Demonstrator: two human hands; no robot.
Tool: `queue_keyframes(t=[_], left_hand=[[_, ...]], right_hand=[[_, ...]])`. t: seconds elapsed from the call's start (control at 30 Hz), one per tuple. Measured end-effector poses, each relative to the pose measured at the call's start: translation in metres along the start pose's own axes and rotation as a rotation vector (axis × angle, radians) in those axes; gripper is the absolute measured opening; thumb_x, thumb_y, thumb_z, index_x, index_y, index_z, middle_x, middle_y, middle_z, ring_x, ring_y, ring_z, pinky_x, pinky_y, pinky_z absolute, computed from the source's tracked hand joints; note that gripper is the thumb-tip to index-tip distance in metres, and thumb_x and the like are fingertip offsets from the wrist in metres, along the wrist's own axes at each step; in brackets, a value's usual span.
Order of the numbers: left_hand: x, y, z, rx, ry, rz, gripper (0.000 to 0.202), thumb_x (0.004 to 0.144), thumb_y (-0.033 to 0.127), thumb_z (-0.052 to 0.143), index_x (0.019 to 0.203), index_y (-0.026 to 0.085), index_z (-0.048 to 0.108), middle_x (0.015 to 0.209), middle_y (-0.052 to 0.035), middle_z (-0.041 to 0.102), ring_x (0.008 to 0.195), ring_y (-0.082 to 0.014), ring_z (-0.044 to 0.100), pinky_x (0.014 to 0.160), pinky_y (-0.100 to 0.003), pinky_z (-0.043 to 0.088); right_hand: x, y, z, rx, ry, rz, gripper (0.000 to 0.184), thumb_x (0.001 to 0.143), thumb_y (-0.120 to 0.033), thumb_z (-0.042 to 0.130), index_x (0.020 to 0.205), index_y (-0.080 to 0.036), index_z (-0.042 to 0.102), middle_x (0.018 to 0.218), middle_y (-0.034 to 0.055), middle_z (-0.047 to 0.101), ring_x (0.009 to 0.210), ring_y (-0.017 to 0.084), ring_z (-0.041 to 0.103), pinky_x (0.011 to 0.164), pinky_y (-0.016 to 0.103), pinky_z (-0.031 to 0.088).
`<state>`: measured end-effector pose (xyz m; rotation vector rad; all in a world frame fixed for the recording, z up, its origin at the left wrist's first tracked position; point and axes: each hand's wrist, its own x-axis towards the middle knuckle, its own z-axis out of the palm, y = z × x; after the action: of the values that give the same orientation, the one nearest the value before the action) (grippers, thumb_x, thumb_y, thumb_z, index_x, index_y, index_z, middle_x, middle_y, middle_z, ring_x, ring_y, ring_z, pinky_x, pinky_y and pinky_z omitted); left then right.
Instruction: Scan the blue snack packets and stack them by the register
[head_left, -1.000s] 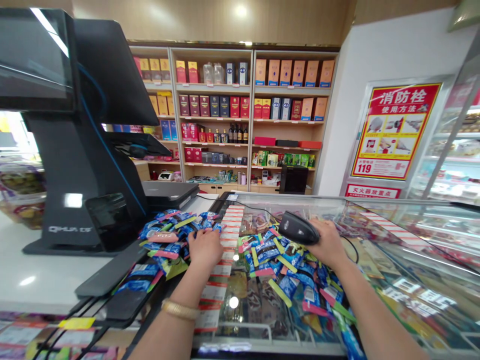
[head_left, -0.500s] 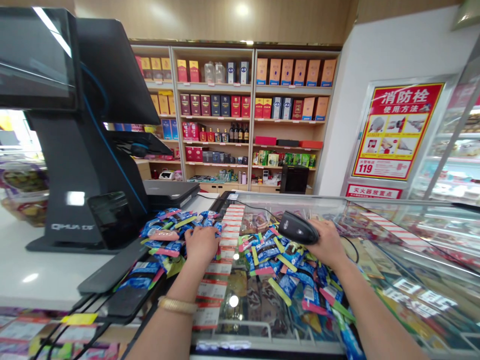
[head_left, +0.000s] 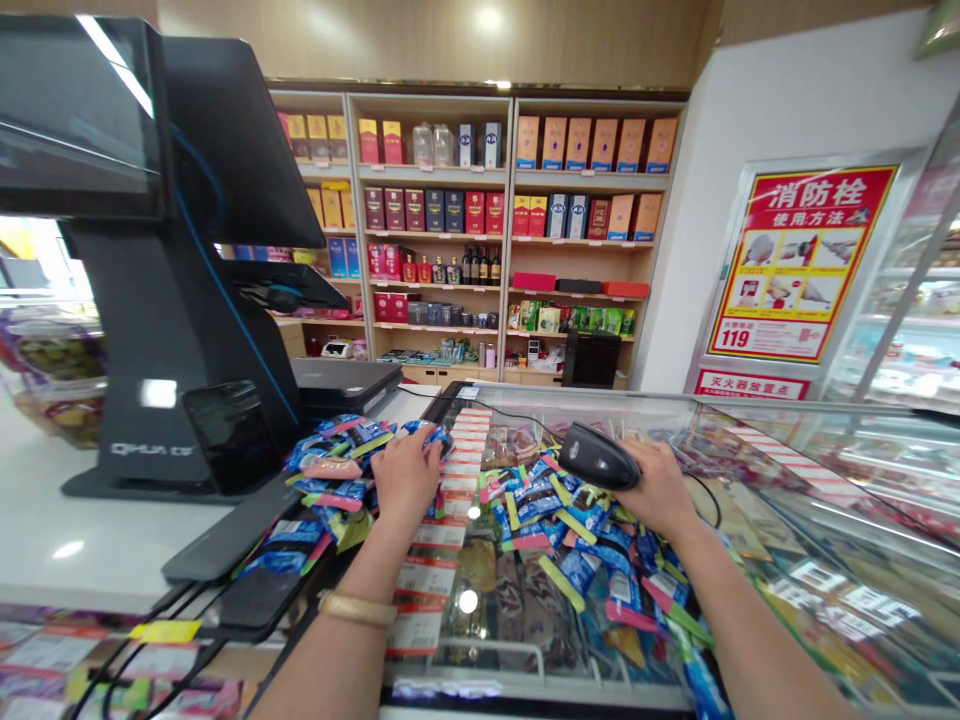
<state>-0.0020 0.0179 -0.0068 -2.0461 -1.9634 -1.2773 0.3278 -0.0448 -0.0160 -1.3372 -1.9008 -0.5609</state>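
My right hand is closed round the handle of a black barcode scanner, its head pointing left above a spread of small packets. These blue snack packets, with pink and yellow-green ends, lie loose on the glass top of a display freezer. My left hand, with a bracelet at the wrist, is at the right edge of a second pile of the same packets. Its fingers are curled on a blue snack packet, partly hidden by the hand.
To the left stands a black cash register on a white counter. A strip of price labels runs along the glass between the piles. The scanner's cable trails back across the freezer. Shelves of boxed bottles line the back wall.
My left hand has lifted slightly, and more of the blue packet shows at its fingertips. The scanner stays almost still in my right hand. The whole view has shifted slightly.
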Motion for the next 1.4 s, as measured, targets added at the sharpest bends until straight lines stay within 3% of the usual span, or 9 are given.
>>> queue_keyframes(t=[0.1, 0.23, 0.37, 0.63, 0.83, 1.0, 1.1, 1.17, 1.4], left_hand=[[0.002, 0.006, 0.007, -0.673, 0.030, -0.213, 0.029, 0.085, 0.027, 0.056, 0.112, 0.019, 0.063, 0.090, -0.0067, 0.068, 0.075, -0.0187, 0.063, 0.067, -0.027, 0.047], [-0.002, 0.022, 0.013, -1.404, -0.190, -0.627, 0.010, 0.086, 0.019, 0.055, 0.091, 0.014, 0.063, 0.069, -0.0018, 0.062, 0.052, -0.0082, 0.055, 0.049, -0.016, 0.044], [-0.011, 0.036, 0.014, -1.625, -0.382, -0.824, 0.017, 0.088, 0.008, 0.048, 0.076, 0.009, 0.059, 0.073, -0.0077, 0.064, 0.052, -0.0058, 0.056, 0.045, -0.012, 0.045], [-0.023, 0.044, 0.018, -1.858, -0.558, -1.013, 0.029, 0.083, -0.006, 0.035, 0.094, 0.010, 0.057, 0.083, -0.0075, 0.063, 0.054, -0.0051, 0.056, 0.046, -0.011, 0.048], [-0.025, 0.047, 0.019, -1.864, -0.575, -1.003, 0.039, 0.077, -0.010, 0.032, 0.100, 0.010, 0.056, 0.083, -0.0070, 0.063, 0.054, -0.0055, 0.056, 0.046, -0.011, 0.049], [-0.024, 0.045, 0.023, -1.786, -0.557, -0.908, 0.018, 0.085, 0.001, 0.043, 0.089, 0.009, 0.058, 0.078, -0.0074, 0.064, 0.053, -0.0058, 0.057, 0.046, -0.012, 0.047], [-0.027, 0.045, 0.033, -1.656, -0.410, -0.740, 0.006, 0.082, 0.010, 0.059, 0.087, 0.013, 0.058, 0.072, -0.0037, 0.064, 0.055, -0.0083, 0.060, 0.050, -0.016, 0.048], [-0.031, 0.048, 0.040, -1.589, -0.359, -0.583, 0.020, 0.075, 0.014, 0.069, 0.091, 0.016, 0.058, 0.075, -0.0032, 0.067, 0.065, -0.0116, 0.065, 0.061, -0.021, 0.052], [-0.051, 0.063, 0.050, -1.260, -0.633, -0.083, 0.048, 0.067, 0.018, 0.074, 0.114, 0.022, 0.065, 0.125, -0.0086, 0.063, 0.117, -0.0253, 0.056, 0.105, -0.041, 0.038]], right_hand=[[0.000, 0.000, -0.003, 0.009, 0.006, 0.003, 0.024, 0.068, -0.025, 0.057, 0.091, -0.022, 0.064, 0.087, 0.0043, 0.070, 0.081, 0.022, 0.063, 0.074, 0.033, 0.037], [0.002, -0.004, -0.009, 0.070, 0.009, -0.009, 0.022, 0.069, -0.024, 0.056, 0.089, -0.021, 0.063, 0.079, 0.0030, 0.068, 0.076, 0.020, 0.061, 0.073, 0.032, 0.037], [0.005, -0.015, -0.014, 0.137, -0.029, -0.055, 0.017, 0.069, -0.024, 0.057, 0.084, -0.021, 0.062, 0.078, 0.0020, 0.067, 0.073, 0.019, 0.060, 0.073, 0.032, 0.035], [0.009, -0.035, -0.018, 0.176, -0.146, -0.059, 0.014, 0.069, -0.021, 0.056, 0.081, -0.020, 0.062, 0.078, 0.0024, 0.067, 0.074, 0.018, 0.058, 0.074, 0.032, 0.032], [0.009, -0.035, -0.018, 0.169, -0.180, -0.051, 0.018, 0.070, -0.023, 0.057, 0.086, -0.020, 0.064, 0.084, 0.0031, 0.068, 0.075, 0.017, 0.059, 0.074, 0.032, 0.033], [0.007, -0.032, -0.015, 0.165, -0.159, -0.055, 0.016, 0.071, -0.025, 0.056, 0.084, -0.020, 0.064, 0.080, 0.0035, 0.068, 0.075, 0.019, 0.059, 0.074, 0.033, 0.034], [0.005, -0.023, -0.010, 0.142, -0.057, -0.052, 0.025, 0.071, -0.026, 0.055, 0.094, -0.020, 0.064, 0.084, 0.0054, 0.069, 0.078, 0.020, 0.061, 0.074, 0.034, 0.036], [0.004, -0.015, -0.008, 0.115, 0.009, -0.034, 0.028, 0.070, -0.026, 0.055, 0.096, -0.020, 0.064, 0.085, 0.0056, 0.070, 0.078, 0.021, 0.061, 0.074, 0.034, 0.038], [0.001, -0.001, -0.007, 0.035, 0.116, 0.003, 0.029, 0.069, -0.028, 0.056, 0.096, -0.019, 0.065, 0.094, 0.0077, 0.071, 0.085, 0.024, 0.064, 0.076, 0.036, 0.040]])
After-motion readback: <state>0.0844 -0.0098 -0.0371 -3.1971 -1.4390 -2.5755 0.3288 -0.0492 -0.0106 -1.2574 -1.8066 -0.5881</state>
